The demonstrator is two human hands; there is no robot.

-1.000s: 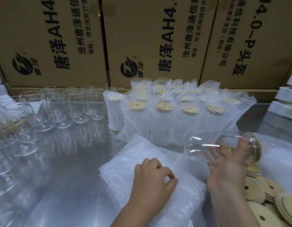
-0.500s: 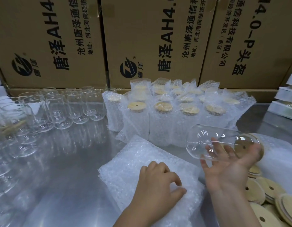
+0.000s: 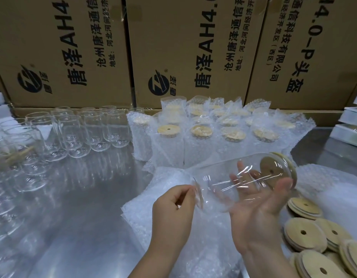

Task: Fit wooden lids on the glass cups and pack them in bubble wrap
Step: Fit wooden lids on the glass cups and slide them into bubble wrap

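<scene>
A clear glass cup (image 3: 223, 177) with a wooden lid (image 3: 290, 169) on its right end lies sideways in the air above the table. My right hand (image 3: 253, 215) holds it from below, fingers showing through the glass and thumb against the lid's rim. My left hand (image 3: 171, 213) is at the cup's base end, thumb and forefinger pinching the edge of a bubble wrap bag; the bag itself is blurred. A stack of flat bubble wrap bags (image 3: 205, 249) lies under both hands.
Several empty glass cups (image 3: 97, 133) stand at the left. Several lidded cups in bubble wrap (image 3: 199, 145) stand behind the hands. Loose wooden lids (image 3: 305, 237) lie at the right. Cardboard boxes (image 3: 193, 47) wall the back of the steel table (image 3: 83, 217); white boxes (image 3: 350, 129) sit far right.
My left hand has lifted off the bubble wrap stack toward the cup's base. My right hand has turned palm up and brought the cup left and a little higher.
</scene>
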